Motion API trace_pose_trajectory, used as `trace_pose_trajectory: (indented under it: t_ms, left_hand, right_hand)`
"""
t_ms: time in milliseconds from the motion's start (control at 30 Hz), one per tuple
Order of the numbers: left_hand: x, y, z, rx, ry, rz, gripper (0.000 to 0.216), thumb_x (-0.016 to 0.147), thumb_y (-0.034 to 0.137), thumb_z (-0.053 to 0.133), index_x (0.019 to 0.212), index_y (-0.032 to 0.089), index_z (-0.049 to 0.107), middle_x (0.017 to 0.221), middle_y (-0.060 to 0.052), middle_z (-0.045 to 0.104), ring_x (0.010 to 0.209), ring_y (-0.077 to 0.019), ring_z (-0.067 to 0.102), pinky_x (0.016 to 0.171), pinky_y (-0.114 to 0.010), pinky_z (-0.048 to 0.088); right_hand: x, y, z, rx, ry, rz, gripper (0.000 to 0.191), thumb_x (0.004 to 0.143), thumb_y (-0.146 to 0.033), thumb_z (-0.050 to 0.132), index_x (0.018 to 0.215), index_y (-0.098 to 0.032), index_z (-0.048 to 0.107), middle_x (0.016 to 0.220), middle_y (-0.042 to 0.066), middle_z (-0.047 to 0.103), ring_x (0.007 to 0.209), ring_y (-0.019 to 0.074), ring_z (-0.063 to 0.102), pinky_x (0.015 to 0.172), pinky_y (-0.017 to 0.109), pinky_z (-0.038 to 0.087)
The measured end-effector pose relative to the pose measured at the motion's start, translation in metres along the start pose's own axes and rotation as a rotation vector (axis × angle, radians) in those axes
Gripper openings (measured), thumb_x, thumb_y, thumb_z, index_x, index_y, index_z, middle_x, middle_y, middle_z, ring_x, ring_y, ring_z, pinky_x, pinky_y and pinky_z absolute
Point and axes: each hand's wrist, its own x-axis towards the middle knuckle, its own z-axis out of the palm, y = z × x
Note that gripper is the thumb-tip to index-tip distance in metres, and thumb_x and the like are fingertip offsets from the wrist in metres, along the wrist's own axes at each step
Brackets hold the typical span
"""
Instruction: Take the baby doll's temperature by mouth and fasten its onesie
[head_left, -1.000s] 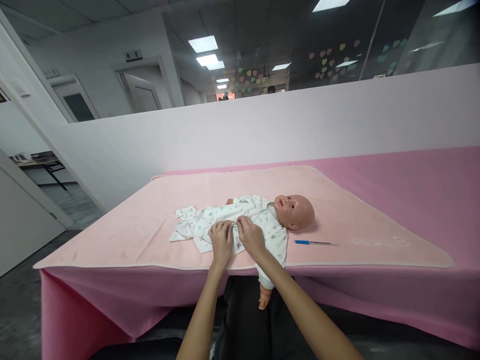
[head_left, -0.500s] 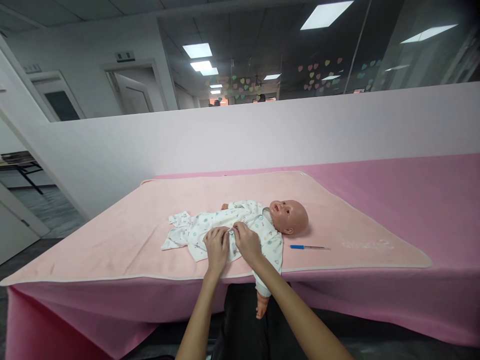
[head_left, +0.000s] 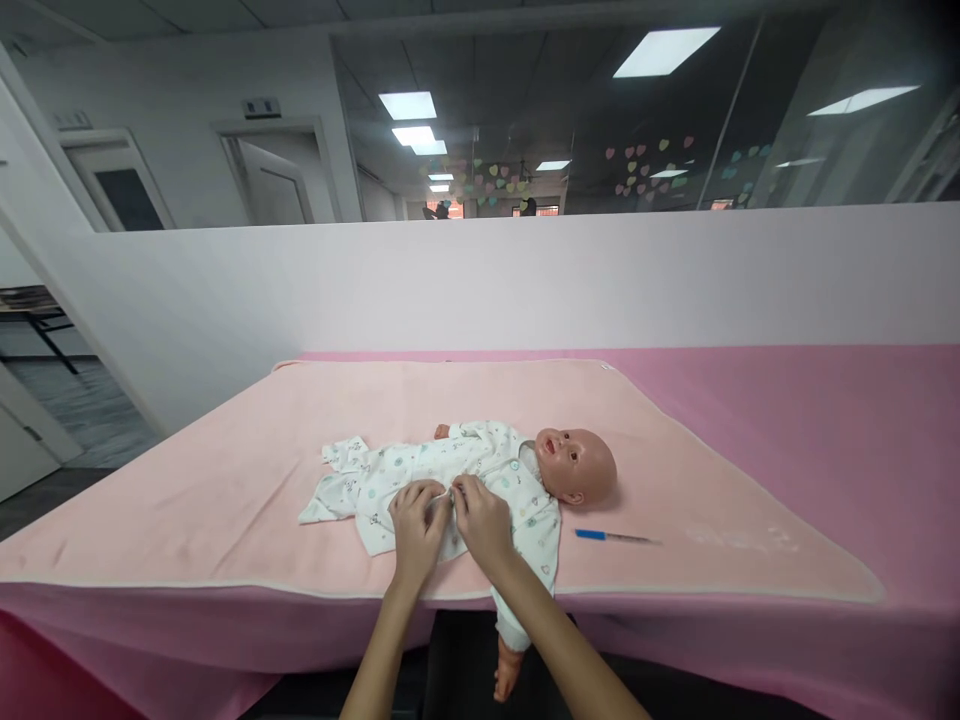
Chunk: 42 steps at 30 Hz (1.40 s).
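Note:
A baby doll (head_left: 576, 465) lies on its back on a light pink blanket (head_left: 225, 470), head to the right, dressed in a white printed romper (head_left: 491, 468). My left hand (head_left: 415, 524) and my right hand (head_left: 480, 517) meet over the doll's belly. Both pinch the romper's front edges with closed fingers, fingertips touching at the fastening line. One doll arm hangs over the table's front edge (head_left: 510, 672). The romper's legs (head_left: 341, 478) spread out flat to the left.
A blue-capped pen (head_left: 611, 537) lies on the blanket right of the doll. A darker pink cloth (head_left: 825, 420) covers the table. A white partition (head_left: 525, 280) runs behind it, with glass walls and doors beyond.
The view has shifted, so the doll sits lower in the frame. My hands stay pinched together on the romper front, slightly nearer the doll's waist.

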Motion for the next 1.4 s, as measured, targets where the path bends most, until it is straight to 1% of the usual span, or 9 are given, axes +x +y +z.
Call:
trace_pose_trajectory:
  t_ms: [400, 633, 800, 967, 1033, 1100, 1167, 1267, 1400]
  left_hand:
    - [0.002, -0.007, 0.005, 0.049, 0.074, -0.083, 0.026, 0.083, 0.041, 0.046, 0.071, 0.020, 0.055, 0.071, 0.000, 0.060, 0.075, -0.0176, 0.054, 0.082, -0.036, 0.033]
    - [0.004, -0.015, 0.007, -0.067, 0.198, -0.199, 0.034, 0.076, 0.045, 0.056, 0.098, 0.020, 0.055, 0.074, -0.002, 0.063, 0.085, -0.0220, 0.056, 0.081, -0.037, 0.038]
    - [0.002, -0.014, 0.004, 0.039, 0.157, -0.094, 0.021, 0.079, 0.040, 0.053, 0.089, 0.023, 0.060, 0.090, -0.003, 0.064, 0.091, -0.0216, 0.056, 0.086, -0.038, 0.035]
    - [0.004, -0.012, 0.000, 0.153, 0.028, 0.054, 0.014, 0.080, 0.034, 0.054, 0.084, 0.027, 0.065, 0.096, -0.001, 0.064, 0.095, -0.0213, 0.054, 0.085, -0.039, 0.033]
    - [0.004, -0.011, -0.002, 0.188, -0.014, 0.080, 0.014, 0.078, 0.035, 0.056, 0.085, 0.028, 0.066, 0.097, -0.001, 0.064, 0.096, -0.0218, 0.053, 0.085, -0.039, 0.033]
    - [0.004, -0.012, -0.003, 0.210, -0.036, 0.094, 0.015, 0.077, 0.036, 0.058, 0.087, 0.028, 0.066, 0.097, -0.001, 0.065, 0.096, -0.0225, 0.053, 0.086, -0.040, 0.033]
    - [0.004, -0.015, -0.004, 0.213, -0.030, 0.089, 0.018, 0.075, 0.038, 0.060, 0.089, 0.028, 0.066, 0.094, -0.002, 0.066, 0.096, -0.0230, 0.054, 0.086, -0.041, 0.033]
    - [0.004, -0.019, -0.004, 0.178, -0.006, 0.073, 0.018, 0.074, 0.038, 0.061, 0.086, 0.027, 0.066, 0.085, -0.002, 0.067, 0.092, -0.0221, 0.057, 0.088, -0.042, 0.034]
    - [0.004, -0.017, -0.004, 0.038, -0.016, 0.061, 0.014, 0.075, 0.038, 0.060, 0.078, 0.025, 0.065, 0.076, 0.000, 0.067, 0.078, -0.0177, 0.060, 0.098, -0.045, 0.030]
  right_hand:
    - [0.002, -0.005, -0.003, 0.156, -0.021, 0.068, 0.020, 0.090, -0.023, 0.037, 0.081, -0.020, 0.055, 0.070, 0.000, 0.061, 0.060, 0.0140, 0.058, 0.053, 0.023, 0.037]
    - [0.000, -0.006, -0.016, 0.490, 0.165, 0.195, 0.017, 0.089, -0.019, 0.038, 0.085, -0.019, 0.055, 0.082, 0.004, 0.061, 0.074, 0.0125, 0.059, 0.059, 0.020, 0.047]
    - [0.003, -0.004, -0.018, 0.495, 0.139, 0.207, 0.020, 0.087, -0.017, 0.039, 0.086, -0.019, 0.059, 0.091, 0.008, 0.063, 0.085, 0.0154, 0.061, 0.064, 0.022, 0.051]
    - [-0.011, -0.004, -0.029, 0.487, 0.160, 0.160, 0.021, 0.085, -0.014, 0.040, 0.090, -0.019, 0.059, 0.094, 0.008, 0.064, 0.085, 0.0157, 0.063, 0.066, 0.023, 0.053]
    - [-0.028, 0.008, -0.042, 0.407, 0.242, 0.100, 0.022, 0.083, -0.010, 0.042, 0.093, -0.020, 0.059, 0.091, 0.007, 0.066, 0.083, 0.0151, 0.064, 0.070, 0.024, 0.052]
    - [-0.048, 0.033, -0.061, 0.200, 0.338, 0.028, 0.022, 0.079, -0.007, 0.048, 0.093, -0.020, 0.060, 0.086, 0.005, 0.068, 0.081, 0.0152, 0.064, 0.073, 0.024, 0.050]
    - [-0.068, 0.067, -0.084, -0.041, 0.330, -0.071, 0.019, 0.078, -0.012, 0.051, 0.090, -0.021, 0.063, 0.085, 0.004, 0.068, 0.078, 0.0164, 0.064, 0.075, 0.027, 0.049]
    - [-0.091, 0.120, -0.114, -0.358, 0.336, 0.047, 0.018, 0.079, -0.024, 0.051, 0.090, -0.020, 0.064, 0.095, 0.008, 0.067, 0.087, 0.0232, 0.062, 0.084, 0.038, 0.044]
    - [-0.111, 0.163, -0.135, -0.465, 0.146, 0.153, 0.036, 0.083, -0.041, 0.041, 0.100, -0.017, 0.061, 0.109, 0.013, 0.061, 0.106, 0.0295, 0.053, 0.088, 0.045, 0.041]
